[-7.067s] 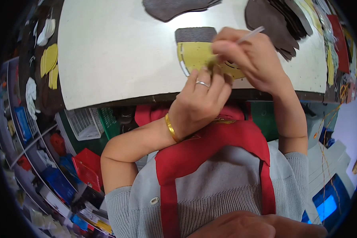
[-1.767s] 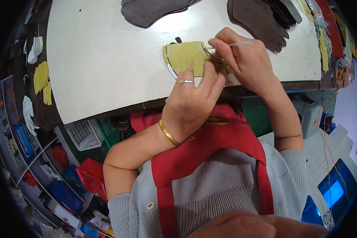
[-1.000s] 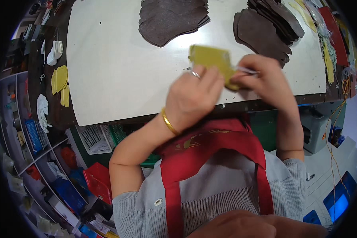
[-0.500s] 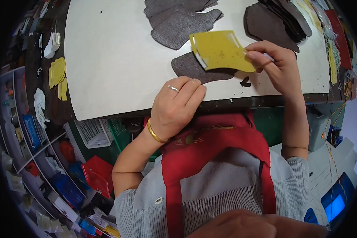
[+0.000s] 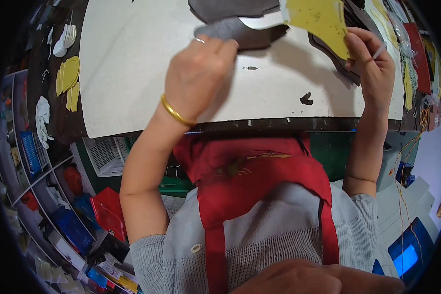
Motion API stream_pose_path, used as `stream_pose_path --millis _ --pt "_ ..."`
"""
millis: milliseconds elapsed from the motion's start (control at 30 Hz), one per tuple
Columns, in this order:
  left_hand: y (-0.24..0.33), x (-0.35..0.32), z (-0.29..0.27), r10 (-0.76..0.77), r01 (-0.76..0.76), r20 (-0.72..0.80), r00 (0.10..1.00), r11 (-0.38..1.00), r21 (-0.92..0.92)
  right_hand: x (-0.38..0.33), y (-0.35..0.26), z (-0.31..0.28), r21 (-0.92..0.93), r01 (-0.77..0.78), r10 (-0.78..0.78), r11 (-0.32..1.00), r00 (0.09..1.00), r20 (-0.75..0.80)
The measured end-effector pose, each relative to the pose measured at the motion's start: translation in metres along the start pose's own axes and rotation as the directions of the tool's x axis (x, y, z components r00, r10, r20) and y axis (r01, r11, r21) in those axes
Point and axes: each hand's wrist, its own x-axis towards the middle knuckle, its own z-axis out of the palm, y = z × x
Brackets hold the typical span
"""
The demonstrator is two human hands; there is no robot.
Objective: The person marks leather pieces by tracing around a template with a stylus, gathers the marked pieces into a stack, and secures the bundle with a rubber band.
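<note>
Pinching dark piece in left hand, over white tabletop, just beside left-side dark pile; not yet released. Gripping yellow template and slim pale stick in right hand, well apart from left. Template clear of piece: probably done there. Possibly remaining: right-side dark pile. Below: white crate, red tray, contents unclear; blue bin in shelf unit.

Since earlier, the left hand has moved forward, and the dark piece has come with its fingers. The right hand has carried the yellow template farther forward. Between the hands, a thin scrap is now uncovered.
</note>
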Motion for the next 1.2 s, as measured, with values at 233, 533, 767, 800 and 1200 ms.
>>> stream_pose_path --millis 233,533,767,800,1200 --pt "0.065 -0.037 -0.002 0.125 -0.109 0.062 0.99 0.969 -0.22 -0.029 0.012 -0.006 0.095 -0.062 0.055 0.994 0.996 0.072" --pt "0.066 -0.064 0.019 -0.087 0.017 -0.181 0.98 0.934 -0.356 -0.051 -0.007 0.042 -0.201 -0.319 0.375 0.926 0.843 0.385" --pt "0.069 -0.059 0.016 -0.073 0.009 -0.172 0.982 0.937 -0.35 -0.063 0.003 0.048 -0.288 -0.148 0.253 0.946 0.892 0.374" --pt "0.07 -0.056 0.014 -0.058 0.017 -0.13 0.99 0.954 -0.299 -0.062 0.003 0.048 -0.308 -0.134 0.25 0.942 0.893 0.375" --pt "0.083 -0.031 0.001 0.102 -0.104 0.13 0.986 0.995 0.01 -0.07 0.008 0.016 -0.375 -0.081 0.202 0.924 0.934 0.295"
